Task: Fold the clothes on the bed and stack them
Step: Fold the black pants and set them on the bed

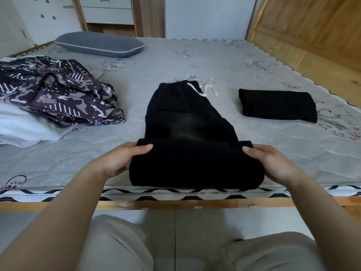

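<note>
Black trousers point(185, 122) with a white drawstring lie lengthwise on the bed point(214, 61), waistband at the far end. Their near end is folded over into a thick roll at the bed's front edge. My left hand point(123, 159) grips the left side of that fold, thumb on top. My right hand point(273, 163) grips the right side the same way. A folded black garment point(277, 105) lies flat to the right. A crumpled dark patterned garment point(58, 90) lies on the left, partly over a white garment point(21, 126).
A grey pillow point(99, 45) lies at the far left of the bed. Wooden panelling point(312, 30) runs along the right side, and white drawers point(107, 10) stand behind the bed. My knees in light trousers point(121, 245) are below the wooden bed frame point(175, 204).
</note>
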